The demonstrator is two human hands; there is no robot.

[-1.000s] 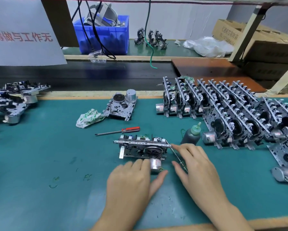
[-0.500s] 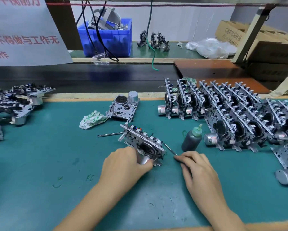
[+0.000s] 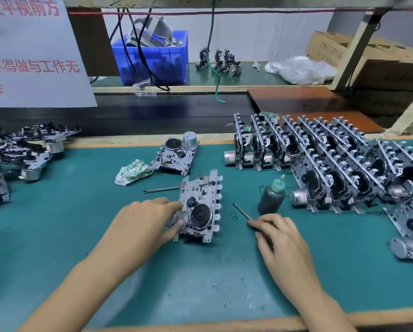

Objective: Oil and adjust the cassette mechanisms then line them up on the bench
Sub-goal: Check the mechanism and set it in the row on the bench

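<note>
A metal cassette mechanism (image 3: 200,204) with a black flywheel facing up is tilted on the green bench mat (image 3: 81,224). My left hand (image 3: 145,221) grips it by its silver motor at the left edge. My right hand (image 3: 279,238) pinches a thin metal tool (image 3: 241,211) whose tip points up-left, a short way right of the mechanism. A dark oil bottle (image 3: 272,195) with a green nozzle stands just beyond my right hand. Several mechanisms (image 3: 320,164) stand in rows at the right.
Another mechanism (image 3: 175,156) lies flat behind, beside a crumpled cloth (image 3: 133,172). A screwdriver (image 3: 161,189) lies partly behind the held unit. A pile of mechanisms (image 3: 21,152) sits at far left. A conveyor belt (image 3: 152,111) and blue bin (image 3: 152,58) lie beyond.
My left hand has lifted and turned the mechanism from standing on its long edge to flywheel-face up. My right hand has drawn back right with the thin tool.
</note>
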